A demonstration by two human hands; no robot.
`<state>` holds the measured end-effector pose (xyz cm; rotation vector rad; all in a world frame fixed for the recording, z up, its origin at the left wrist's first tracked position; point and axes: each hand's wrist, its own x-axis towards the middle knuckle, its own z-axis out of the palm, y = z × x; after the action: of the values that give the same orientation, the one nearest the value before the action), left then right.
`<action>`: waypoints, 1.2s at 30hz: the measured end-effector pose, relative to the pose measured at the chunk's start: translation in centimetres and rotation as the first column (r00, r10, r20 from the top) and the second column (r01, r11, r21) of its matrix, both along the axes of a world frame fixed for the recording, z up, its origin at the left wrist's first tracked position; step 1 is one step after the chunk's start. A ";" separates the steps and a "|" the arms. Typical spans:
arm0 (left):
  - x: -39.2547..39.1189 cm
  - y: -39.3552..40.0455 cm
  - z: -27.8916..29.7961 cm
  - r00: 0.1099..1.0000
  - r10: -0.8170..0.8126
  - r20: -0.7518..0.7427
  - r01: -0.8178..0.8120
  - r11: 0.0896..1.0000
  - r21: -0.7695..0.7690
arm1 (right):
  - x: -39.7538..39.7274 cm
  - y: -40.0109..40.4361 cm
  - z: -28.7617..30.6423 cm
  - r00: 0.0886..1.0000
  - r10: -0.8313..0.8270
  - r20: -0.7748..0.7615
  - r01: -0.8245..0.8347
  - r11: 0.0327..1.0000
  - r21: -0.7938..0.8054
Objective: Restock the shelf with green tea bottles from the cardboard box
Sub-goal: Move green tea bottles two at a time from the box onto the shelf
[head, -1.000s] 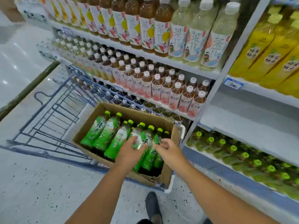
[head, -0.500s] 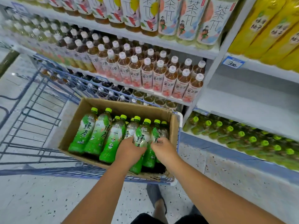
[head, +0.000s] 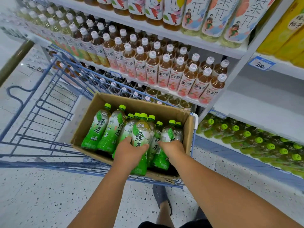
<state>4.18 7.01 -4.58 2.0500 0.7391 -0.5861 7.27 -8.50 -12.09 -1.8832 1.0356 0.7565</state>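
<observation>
— What's changed in the last second?

— My left hand [head: 130, 151] was flat over the pile; now its fingers curl round one green tea bottle [head: 140, 139], which sits tipped up above the others. My right hand [head: 172, 148] has closed on a neighbouring bottle [head: 162, 148].

— Is either one clear of the cardboard box [head: 166, 111]?

— Not yet. Both have their bases down among the rest, inside the box in the blue cart [head: 41, 106].

— And the right grip is firm?

— I think so, though its fingertips are hidden behind the label.

— So next?

— Lift both out, then swing right to the low shelf [head: 213, 148] where matching green caps lie.
</observation>
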 end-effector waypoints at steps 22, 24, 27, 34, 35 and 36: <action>3.8 -14.1 8.5 0.948 0.000 0.319 0.083 0.965 -0.248 | -0.7 -17.2 11.7 0.820 -0.025 0.572 -0.006 0.999 0.052; 4.0 -17.9 8.7 0.942 -0.023 0.336 0.117 0.957 -0.264 | -0.9 -20.5 11.7 0.819 -0.011 0.574 0.002 1.000 0.016; 4.5 -24.0 7.9 0.933 -0.078 0.352 0.171 0.955 -0.241 | -0.7 -26.3 10.7 0.819 -0.001 0.574 0.016 1.000 -0.021; 6.8 -37.6 2.9 0.928 -0.056 0.370 0.112 0.985 -0.134 | 1.8 -39.0 7.1 0.799 0.021 0.601 -0.019 1.000 -0.011; 7.1 -39.1 2.2 0.926 -0.040 0.376 0.097 0.986 -0.134 | 2.3 -40.5 6.6 0.795 0.035 0.606 -0.032 0.999 -0.017; 7.4 -40.5 1.7 0.923 -0.021 0.385 0.081 0.987 -0.140 | 2.8 -41.8 6.2 0.790 0.050 0.611 -0.047 0.999 -0.021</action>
<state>11.56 -33.53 -2.88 1.9623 0.3966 -0.2458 10.08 -50.26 -5.93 -1.9648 0.5685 0.1257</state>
